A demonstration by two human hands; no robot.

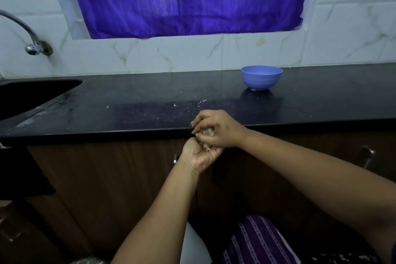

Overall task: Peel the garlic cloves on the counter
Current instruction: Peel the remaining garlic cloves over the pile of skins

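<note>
Both hands meet at the front edge of the black table [150,118]. The right hand [216,128] curls its fingers round pale garlic skins [209,132], above the cupped left hand [200,154]. A blue bowl [261,77] stands near the tiled wall, with skin flakes [202,102] scattered between.

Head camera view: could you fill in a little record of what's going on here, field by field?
activity: peeling garlic at the counter's front edge
left hand: palm up, cupped under the right hand
right hand: fingers curled round pale garlic
bowl: blue, upright, near the wall; contents not visible
counter: black, with scattered skin flecks
sink: far left, tap above
</note>
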